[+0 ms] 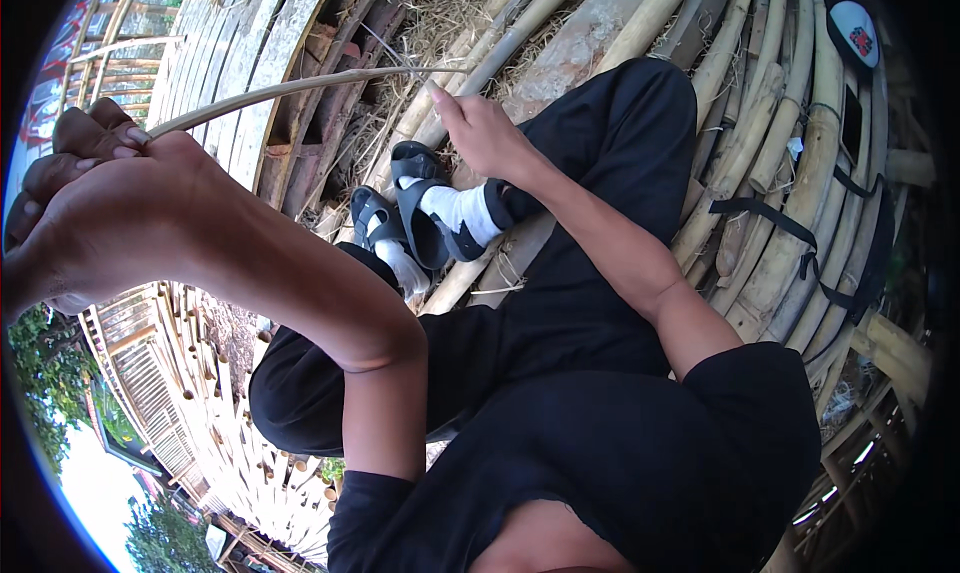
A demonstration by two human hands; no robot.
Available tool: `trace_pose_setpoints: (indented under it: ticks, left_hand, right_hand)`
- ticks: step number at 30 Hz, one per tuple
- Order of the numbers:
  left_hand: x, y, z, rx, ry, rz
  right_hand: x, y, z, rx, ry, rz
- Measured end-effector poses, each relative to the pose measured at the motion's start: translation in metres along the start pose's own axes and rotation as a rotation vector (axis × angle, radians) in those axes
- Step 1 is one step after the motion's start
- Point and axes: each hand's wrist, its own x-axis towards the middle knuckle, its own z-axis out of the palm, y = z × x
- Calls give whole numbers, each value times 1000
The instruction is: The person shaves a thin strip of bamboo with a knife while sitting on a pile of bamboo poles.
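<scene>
A long, slightly bowed bamboo strip (290, 87) stretches from my left hand toward the front of my right hand. My left hand (110, 198), raised close at the left, is closed with its fingers curled on the strip's near end. My right hand (485, 133) is closed above my feet, its thumb pointing at the strip's far part. A thin, greyish, blade-like piece (385, 48) meets the strip by that thumb; whether my right hand grips this piece or the strip is hidden.
I sit on bamboo poles (770, 123), legs folded in black trousers (600, 133), feet in dark sandals (425, 223). Dry shavings (440, 28) litter the ground ahead. Grey planks (235, 38) stand beyond the strip. A cap (853, 31) and a black strap (770, 213) lie at right.
</scene>
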Motion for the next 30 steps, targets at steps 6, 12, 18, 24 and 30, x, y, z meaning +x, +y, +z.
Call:
trace_pose_setpoints:
  ticks: [6,12,18,24,30]
  left_hand:
    - [4,6,5,62,88,-18]
    - [18,-9,-22,2,-4,-56]
    - [2,5,2,32,78,-24]
    - [30,-24,-30,-40,102,-14]
    - [39,-36,-27,-50,92,46]
  right_hand:
    - [12,27,20,-28,135,-42]
    - [-8,-17,15,72,15,-86]
    - [37,72,23,-184,116,94]
    - [19,12,25,28,16,0]
    - [46,65,18,-144,60,50]
